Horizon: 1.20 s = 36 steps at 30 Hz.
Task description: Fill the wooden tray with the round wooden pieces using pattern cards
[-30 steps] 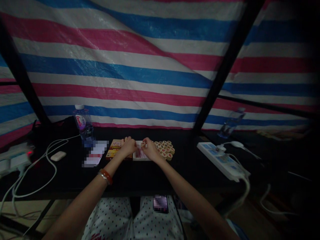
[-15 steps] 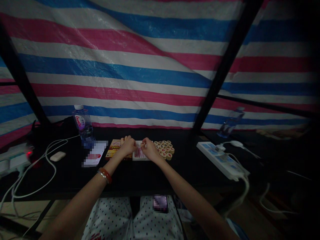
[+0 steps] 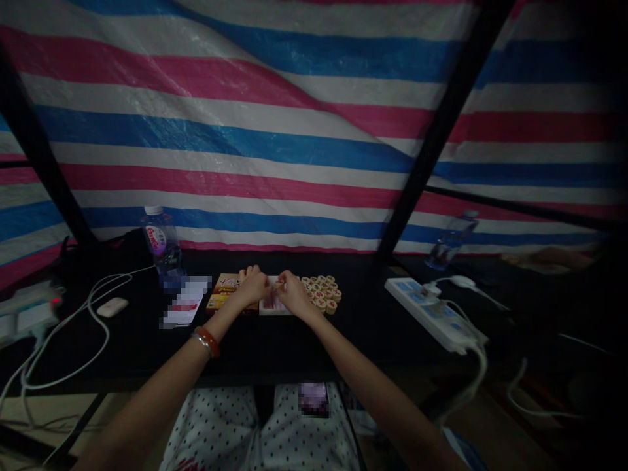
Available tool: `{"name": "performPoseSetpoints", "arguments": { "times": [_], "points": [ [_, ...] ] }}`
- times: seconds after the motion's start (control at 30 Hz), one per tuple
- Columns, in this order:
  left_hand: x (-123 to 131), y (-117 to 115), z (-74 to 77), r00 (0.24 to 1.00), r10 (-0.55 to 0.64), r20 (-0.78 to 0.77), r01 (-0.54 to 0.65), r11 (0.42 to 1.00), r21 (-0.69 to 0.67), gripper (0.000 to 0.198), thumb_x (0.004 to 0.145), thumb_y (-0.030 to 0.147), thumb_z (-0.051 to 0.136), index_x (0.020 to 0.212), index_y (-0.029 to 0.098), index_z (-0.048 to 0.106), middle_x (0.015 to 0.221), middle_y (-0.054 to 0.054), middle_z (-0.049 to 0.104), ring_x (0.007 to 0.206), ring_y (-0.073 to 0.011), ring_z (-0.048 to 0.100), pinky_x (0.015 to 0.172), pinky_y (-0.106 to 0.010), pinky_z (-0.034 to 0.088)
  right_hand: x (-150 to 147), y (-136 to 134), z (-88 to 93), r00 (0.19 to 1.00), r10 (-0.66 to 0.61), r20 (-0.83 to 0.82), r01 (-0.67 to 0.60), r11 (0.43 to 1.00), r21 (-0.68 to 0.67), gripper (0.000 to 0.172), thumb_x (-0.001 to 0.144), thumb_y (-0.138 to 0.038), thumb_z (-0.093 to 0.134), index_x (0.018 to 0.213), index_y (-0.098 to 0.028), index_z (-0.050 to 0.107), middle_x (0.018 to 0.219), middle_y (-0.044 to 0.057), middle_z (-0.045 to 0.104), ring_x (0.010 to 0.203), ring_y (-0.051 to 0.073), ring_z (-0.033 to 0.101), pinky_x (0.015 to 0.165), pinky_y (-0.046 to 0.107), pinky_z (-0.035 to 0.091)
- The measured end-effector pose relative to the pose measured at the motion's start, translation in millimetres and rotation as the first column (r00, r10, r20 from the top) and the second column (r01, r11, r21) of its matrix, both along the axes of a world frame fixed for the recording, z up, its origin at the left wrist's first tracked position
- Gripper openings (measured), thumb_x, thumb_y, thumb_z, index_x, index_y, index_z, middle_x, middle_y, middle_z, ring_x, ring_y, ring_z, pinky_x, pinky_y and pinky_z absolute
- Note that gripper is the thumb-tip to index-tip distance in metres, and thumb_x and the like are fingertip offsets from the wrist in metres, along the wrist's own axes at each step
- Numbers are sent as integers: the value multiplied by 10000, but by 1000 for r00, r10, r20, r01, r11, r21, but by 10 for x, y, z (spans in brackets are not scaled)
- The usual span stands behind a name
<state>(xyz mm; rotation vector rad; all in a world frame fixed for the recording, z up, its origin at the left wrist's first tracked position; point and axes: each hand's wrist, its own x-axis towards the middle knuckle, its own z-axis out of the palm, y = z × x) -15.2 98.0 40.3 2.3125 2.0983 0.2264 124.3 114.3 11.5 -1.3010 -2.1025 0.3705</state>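
Note:
Above the white open tray [image 3: 275, 310], which has a pinkish sheet or film in it, both my hands are close together. My left hand [image 3: 252, 286] has curled fingers and rests over the right side of the yellow-brown printed box [image 3: 220, 297], its thumb toward the tray. My right hand [image 3: 294, 294] is closed in a pinch at the tray's right part. Whatever lies in either hand's fingers is too small and dim to name. Right beside the tray stand several round Chinese chess pieces [image 3: 324, 294] with red and dark characters, grouped in rows.
A phone [image 3: 189, 301] and a water bottle [image 3: 164, 248] are on the left of the black table [image 3: 235, 363], with an earbud case [image 3: 112, 307] and white cables. To the right lie a power strip [image 3: 432, 314] and another bottle [image 3: 451, 241]. A second phone [image 3: 314, 399] rests on my thigh.
Both hands stay over the tray in nearly the same pose. The whole view has shifted very slightly; the chess pieces and box keep their places.

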Motion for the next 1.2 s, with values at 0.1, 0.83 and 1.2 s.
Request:
{"name": "performPoseSetpoints", "arguments": {
  "times": [0.1, 0.83, 1.2],
  "points": [
    [10, -19, -18, 1000, -14, -24, 14, 1000, 10, 311, 790, 378, 481, 929, 181, 677, 1104, -136, 516, 1091, -314, 446, 904, -438, 323, -5, 7, -6, 1000, -10, 11, 10, 1000, 0, 191, 771, -84, 511, 945, -160, 515, 891, 57, 609, 823, 161, 548, 730, 264, 379],
    [-13, -35, -12, 1000, 23, 2, -23, 999, -36, 280, 767, 266, 468, 919, 228, 700, 1218, -103, 506, 1156, -295, 422, 948, -450, 294, -12, 15, -28, 1000, -17, 22, 17, 1000, 8, 192, 775, -82, 503, 949, -160, 514, 875, 53, 610, 798, 159, 554, 707, 258, 381],
    [3, 35, -65, 999, -3, 34, 5, 998, -63, 277, 735, 399, 541, 913, 274, 712, 1364, -79, 447, 1261, -313, 350, 1031, -497, 195, -5, -19, 16, 999, -35, 19, 36, 999, -28, 203, 777, -99, 509, 971, -159, 512, 917, 59, 607, 818, 160, 562, 736, 267, 387]
  ]
}}
